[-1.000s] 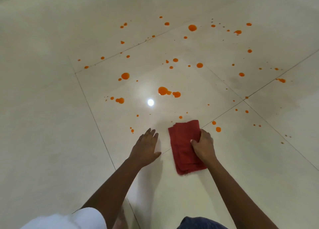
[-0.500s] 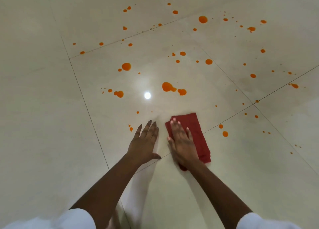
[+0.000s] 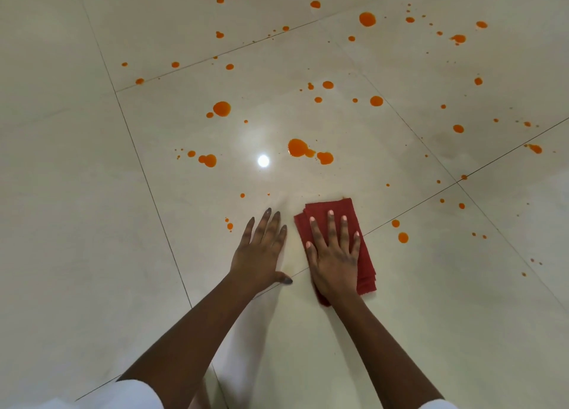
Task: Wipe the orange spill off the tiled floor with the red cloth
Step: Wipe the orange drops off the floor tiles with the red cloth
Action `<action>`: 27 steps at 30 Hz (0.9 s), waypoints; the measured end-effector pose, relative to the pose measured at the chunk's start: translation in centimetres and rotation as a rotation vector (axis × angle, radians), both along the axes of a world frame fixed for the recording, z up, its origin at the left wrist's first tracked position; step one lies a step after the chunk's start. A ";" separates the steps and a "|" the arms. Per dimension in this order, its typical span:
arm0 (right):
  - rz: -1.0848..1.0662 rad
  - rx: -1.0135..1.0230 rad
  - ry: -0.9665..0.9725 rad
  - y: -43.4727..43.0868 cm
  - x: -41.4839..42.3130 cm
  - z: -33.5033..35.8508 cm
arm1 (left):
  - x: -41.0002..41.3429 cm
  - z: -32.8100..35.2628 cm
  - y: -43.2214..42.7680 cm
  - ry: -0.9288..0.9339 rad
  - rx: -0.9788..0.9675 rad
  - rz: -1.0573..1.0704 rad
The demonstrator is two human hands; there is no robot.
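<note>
A folded red cloth (image 3: 341, 206) lies flat on the glossy cream tiled floor (image 3: 77, 224). My right hand (image 3: 334, 261) presses down on it, palm flat and fingers spread, covering most of it. My left hand (image 3: 258, 254) rests flat on the bare tile just left of the cloth, fingers apart, holding nothing. Orange spill drops are scattered ahead of both hands: a large blot (image 3: 298, 147) straight beyond the cloth, another (image 3: 221, 109) further left, and two drops (image 3: 402, 237) to the right of the cloth.
Dark grout lines (image 3: 147, 187) cross the floor. A bright lamp reflection (image 3: 263, 160) shines on the tile beyond my left hand. Small orange specks (image 3: 229, 225) sit near my left fingertips. White sleeves show at the bottom edge.
My right hand went from gripping the cloth's right edge to lying flat on top of it. The cloth has slid a little forward. My left hand stayed planted.
</note>
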State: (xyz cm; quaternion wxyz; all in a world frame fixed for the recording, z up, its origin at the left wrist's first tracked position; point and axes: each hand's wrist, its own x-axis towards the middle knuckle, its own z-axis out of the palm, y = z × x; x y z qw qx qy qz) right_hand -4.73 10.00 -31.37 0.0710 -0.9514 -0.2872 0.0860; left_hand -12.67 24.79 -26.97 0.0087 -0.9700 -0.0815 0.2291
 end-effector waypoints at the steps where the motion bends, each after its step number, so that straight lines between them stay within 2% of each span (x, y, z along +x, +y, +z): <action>1: -0.015 0.005 0.010 0.0 -0.5 0.1 | 0.0 0.0 -0.1 0.000 0.011 -0.001; 4: 0.045 -0.005 0.043 0.6 -1.4 0.4 | 0.0 0.1 -0.2 0.001 0.026 0.003; 7: 0.126 -0.040 0.033 1.9 3.1 0.6 | 0.0 -0.1 -0.2 -0.017 0.017 0.017; 10: -0.085 -0.051 0.099 0.7 7.0 0.8 | -0.1 -0.2 0.1 -0.041 0.038 0.008; 13: -0.163 -0.010 0.053 -0.7 1.7 1.0 | 0.1 -0.1 0.0 -0.009 0.043 -0.004; 16: 0.040 0.030 0.097 1.8 -2.4 1.4 | 0.2 0.0 -0.1 -0.003 0.046 0.043; 18: 0.185 0.003 0.057 4.4 1.6 1.1 | 0.2 0.1 0.0 -0.006 0.051 0.066; 19: 0.181 -0.033 0.072 5.1 4.3 1.2 | 0.0 -0.1 0.0 -0.027 0.057 0.040; 22: -0.094 -0.035 0.103 3.1 8.9 0.9 | -0.1 -0.5 0.1 -0.032 0.029 0.039; 24: -0.245 -0.014 0.091 1.5 6.3 0.8 | 0.0 -0.4 -0.2 -0.037 0.025 0.058; 27: -0.161 0.026 0.075 3.5 -0.3 1.0 | -0.2 -0.5 -0.4 -0.052 0.011 0.105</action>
